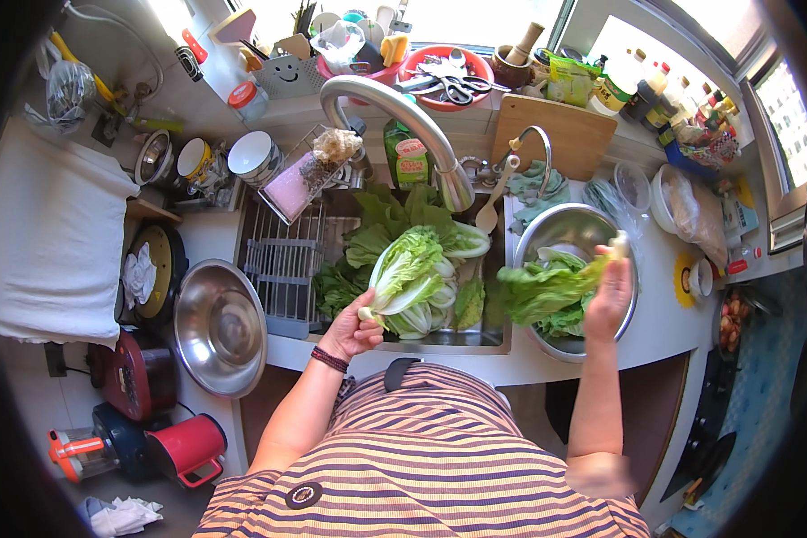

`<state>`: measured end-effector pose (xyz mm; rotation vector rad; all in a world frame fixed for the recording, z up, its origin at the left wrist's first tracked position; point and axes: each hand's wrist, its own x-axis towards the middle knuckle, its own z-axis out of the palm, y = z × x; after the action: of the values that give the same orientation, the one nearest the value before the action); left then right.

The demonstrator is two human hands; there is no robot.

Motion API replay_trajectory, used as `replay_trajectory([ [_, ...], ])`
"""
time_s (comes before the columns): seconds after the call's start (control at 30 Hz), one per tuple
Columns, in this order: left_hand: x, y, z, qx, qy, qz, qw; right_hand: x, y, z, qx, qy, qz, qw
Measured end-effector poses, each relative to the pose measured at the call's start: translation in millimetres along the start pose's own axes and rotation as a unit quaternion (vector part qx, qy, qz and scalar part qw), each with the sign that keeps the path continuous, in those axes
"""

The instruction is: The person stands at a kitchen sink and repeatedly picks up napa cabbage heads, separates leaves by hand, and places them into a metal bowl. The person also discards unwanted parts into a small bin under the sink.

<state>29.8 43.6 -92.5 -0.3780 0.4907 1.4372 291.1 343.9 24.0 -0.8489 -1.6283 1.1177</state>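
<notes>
My left hand (362, 328) grips a head of Chinese cabbage (407, 269) by its stem end, above the sink (491, 333). Under it more leafy greens (383, 215) and pale cabbage stalks lie in the basin. A loose yellowish-green leaf (469, 304) rests at the basin's right part. My right hand (610, 296) holds a single green leaf (555, 286) by its white base. That leaf hangs blurred over the steel bowl (633, 316) on the counter right of the sink. Torn green leaves (561, 323) sit inside this bowl.
A curved faucet (403, 91) arches over the sink, with a wire rack (284, 269) at the sink's left. Another steel basin (220, 329) stands further left. A wooden spoon (487, 215) leans at the back right. Behind are a cutting board (545, 134) and a green bottle (407, 158).
</notes>
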Motion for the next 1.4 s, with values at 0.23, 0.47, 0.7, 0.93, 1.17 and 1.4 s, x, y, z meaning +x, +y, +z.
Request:
replay_trajectory([
  [0.23, 11.6, -13.0, 19.3, 0.068, -0.047, -0.022, 0.996, 17.4, 93.5, -81.0, -0.416, 0.010, 0.088, 0.905],
  [0.47, 23.7, -20.0, 36.8, 0.149, 0.012, -0.032, 0.988, -68.3, 15.7, 63.7, -0.224, -0.250, -0.167, 0.927],
  [0.7, 14.2, -26.6, 62.6, 0.243, 0.046, 0.038, 0.968, -80.2, 19.7, 119.1, -0.244, -0.351, -0.236, 0.873],
  [0.93, 14.2, -32.2, 58.6, 0.267, 0.092, 0.063, 0.957, -84.7, 20.1, 128.5, -0.222, -0.337, -0.258, 0.878],
  [1.17, 20.8, -21.8, 48.7, 0.608, 0.143, 0.098, 0.775, -67.9, 11.1, 132.5, -0.221, -0.369, -0.277, 0.860],
  [1.4, 16.3, -21.9, 59.5, 0.790, 0.126, 0.290, 0.525, -55.3, 18.4, 138.3, -0.224, -0.480, -0.285, 0.799],
])
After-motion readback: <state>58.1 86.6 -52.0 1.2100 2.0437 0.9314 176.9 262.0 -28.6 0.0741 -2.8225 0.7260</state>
